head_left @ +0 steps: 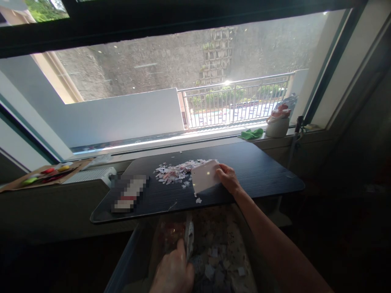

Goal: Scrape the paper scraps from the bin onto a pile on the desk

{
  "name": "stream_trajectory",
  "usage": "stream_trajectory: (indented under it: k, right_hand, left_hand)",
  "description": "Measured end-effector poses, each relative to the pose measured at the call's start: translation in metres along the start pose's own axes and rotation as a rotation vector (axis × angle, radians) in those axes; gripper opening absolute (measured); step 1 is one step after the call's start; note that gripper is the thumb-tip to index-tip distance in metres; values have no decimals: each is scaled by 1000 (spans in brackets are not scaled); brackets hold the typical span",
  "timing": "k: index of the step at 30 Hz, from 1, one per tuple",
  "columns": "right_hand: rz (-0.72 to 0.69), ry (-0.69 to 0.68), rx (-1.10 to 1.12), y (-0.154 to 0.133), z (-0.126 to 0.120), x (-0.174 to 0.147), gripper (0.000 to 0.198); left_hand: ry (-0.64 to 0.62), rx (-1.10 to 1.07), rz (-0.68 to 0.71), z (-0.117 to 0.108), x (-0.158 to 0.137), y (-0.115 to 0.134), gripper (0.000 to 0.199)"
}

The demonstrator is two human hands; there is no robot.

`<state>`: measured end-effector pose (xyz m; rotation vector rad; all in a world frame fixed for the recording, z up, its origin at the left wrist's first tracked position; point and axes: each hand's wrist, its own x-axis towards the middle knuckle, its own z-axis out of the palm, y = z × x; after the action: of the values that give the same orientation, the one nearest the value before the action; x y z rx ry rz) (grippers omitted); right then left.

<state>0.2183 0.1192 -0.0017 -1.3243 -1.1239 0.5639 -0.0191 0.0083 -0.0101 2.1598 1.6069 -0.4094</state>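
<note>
My right hand (227, 177) pinches the right edge of a thin pale card (206, 179) with a small hole near one corner. The card is tilted on the table beside a heap of torn paper scraps (175, 171) and hides part of it. Below the table's front edge, my left hand (175, 266) is closed on a thin pale flat piece (190, 238), seen nearly edge-on; its kind is unclear. Beneath that hand, more paper scraps (214, 270) lie in a dim container-like space whose form I cannot make out.
The dark table (259, 171) stands against the window sill. A blurred-out rectangular item (130, 194) lies at its left. A white radiator (91, 175) and brown paper with coloured items (45, 175) are farther left. A green cloth (252, 134) and white pot (277, 125) sit on the sill.
</note>
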Motion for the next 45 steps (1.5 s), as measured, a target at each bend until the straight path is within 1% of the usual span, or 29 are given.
stream_trajectory:
  k: [4, 10, 17, 22, 30, 34, 39, 45]
  right_hand:
    - [12, -47, 20, -2, 0, -2, 26]
    - [-3, -22, 28, -4, 0, -2, 26]
    - [16, -108, 63, -7, 0, -5, 21]
    - [19, -144, 88, -8, 0, -7, 23]
    - [18, -75, 111, -4, 1, -4, 23]
    - [23, -89, 116, -4, 1, -5, 21]
    - [28, -106, 131, -5, 0, -5, 21]
    - [26, -54, 129, -4, 0, -4, 21]
  left_hand:
    - [19, -5, 14, 1, 0, 0, 48]
    - [-2, 12, -22, -1, -2, 3, 48]
    - [5, -9, -18, -3, -3, 3, 46]
    - [-8, -24, -22, -4, -3, 3, 43]
    - [9, -17, -14, -2, -3, 3, 45]
    - [-9, 0, -28, -1, -2, 3, 48]
    - [-1, 2, -36, 0, -3, 3, 49]
    - [-7, -7, -29, -3, -4, 3, 50]
